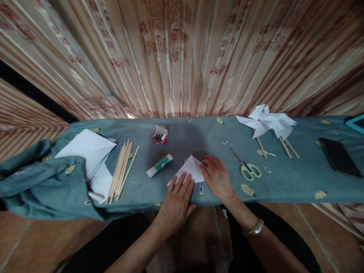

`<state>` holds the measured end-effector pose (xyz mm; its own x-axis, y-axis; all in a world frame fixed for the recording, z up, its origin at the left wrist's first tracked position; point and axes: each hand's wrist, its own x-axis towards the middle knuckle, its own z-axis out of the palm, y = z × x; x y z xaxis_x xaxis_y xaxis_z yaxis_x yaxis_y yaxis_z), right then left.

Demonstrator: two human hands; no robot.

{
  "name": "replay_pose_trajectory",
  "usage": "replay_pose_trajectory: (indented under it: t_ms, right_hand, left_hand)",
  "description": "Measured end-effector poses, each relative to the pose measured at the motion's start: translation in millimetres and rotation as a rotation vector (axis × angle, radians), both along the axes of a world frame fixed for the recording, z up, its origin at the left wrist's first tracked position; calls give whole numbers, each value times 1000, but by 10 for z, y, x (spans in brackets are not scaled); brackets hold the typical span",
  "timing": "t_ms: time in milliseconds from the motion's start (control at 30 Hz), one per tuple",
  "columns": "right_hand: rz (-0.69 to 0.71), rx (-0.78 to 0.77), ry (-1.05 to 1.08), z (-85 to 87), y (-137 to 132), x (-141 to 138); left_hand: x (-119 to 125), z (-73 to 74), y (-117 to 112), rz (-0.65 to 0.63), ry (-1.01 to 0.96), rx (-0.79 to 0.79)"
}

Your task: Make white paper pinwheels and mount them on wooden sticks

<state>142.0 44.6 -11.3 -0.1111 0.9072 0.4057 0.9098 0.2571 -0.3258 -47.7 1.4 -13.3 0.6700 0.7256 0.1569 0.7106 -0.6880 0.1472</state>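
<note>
A white sheet of paper (192, 168), folded into a triangle, lies on the cloth in front of me with its peak pointing away. My left hand (179, 193) rests on its near left edge, fingers stretched out flat. On its right side, my right hand (216, 174) touches the edge with the fingers bent a little and apart. Just left of the paper lies a green and white glue stick (159, 165). To the right of my right hand are scissors (246, 165) with light green handles, their blades slightly apart.
Wooden sticks (121, 172) and a stack of white paper (85, 148) lie at the left. A small red box (160, 135) stands open behind the glue stick. White paper pinwheels (264, 119) on sticks and a dark phone (339, 157) lie at the right. A curtain (182, 57) hangs behind.
</note>
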Motion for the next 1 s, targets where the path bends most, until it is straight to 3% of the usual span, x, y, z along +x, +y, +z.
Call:
replay_pose_trajectory:
  t_ms: [333, 533, 733, 867, 1000]
  right_hand:
    - [-6, 5, -40, -61, -285, -99]
    - [-108, 0, -17, -143, -312, 168]
    - [-193, -7, 39, -216, -384, 496]
    - [-173, -5, 95, -260, -404, 566]
    - [-171, -11, 128, -279, -403, 571]
  left_hand:
    - [8, 2, -1, -3, 29, -1]
    - [-19, -31, -3, -22, 34, 6]
    - [-323, 29, -145, 3, 47, 38]
    - [-563, 60, -290, 61, 46, 63]
    - [-608, 40, -378, 93, 40, 76]
